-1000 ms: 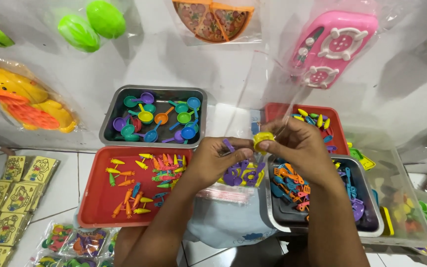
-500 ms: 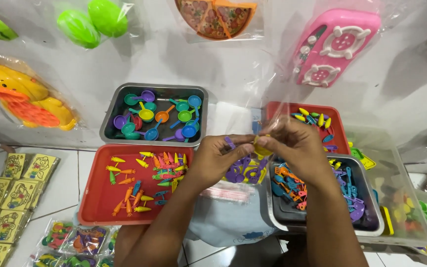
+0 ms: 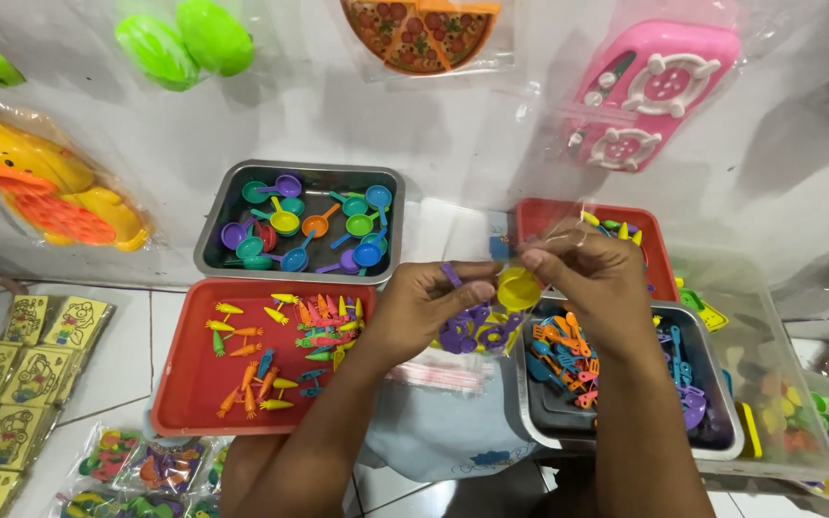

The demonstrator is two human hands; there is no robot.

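My left hand [image 3: 424, 307] and my right hand [image 3: 592, 278] meet above the trays. Between their fingertips is a small yellow toy pan [image 3: 517, 288], and a purple toy piece [image 3: 451, 276] pokes up over my left fingers. A thin clear plastic bag [image 3: 568, 235] is pinched at my right fingertips. Below the hands lies a pile of purple toy pieces [image 3: 477, 331].
A grey metal tray [image 3: 215, 225] holds several coloured toy pans. A red tray [image 3: 184, 384] holds small toy carrots and vegetables. Another grey tray [image 3: 539, 422] holds toy utensils, a second red tray [image 3: 626, 216] lies behind. Packed toys hang on the wall; bagged sets lie bottom left.
The hands lowered briefly, then rose slightly; the yellow pan shows again between the fingertips. The view tilted down a little.
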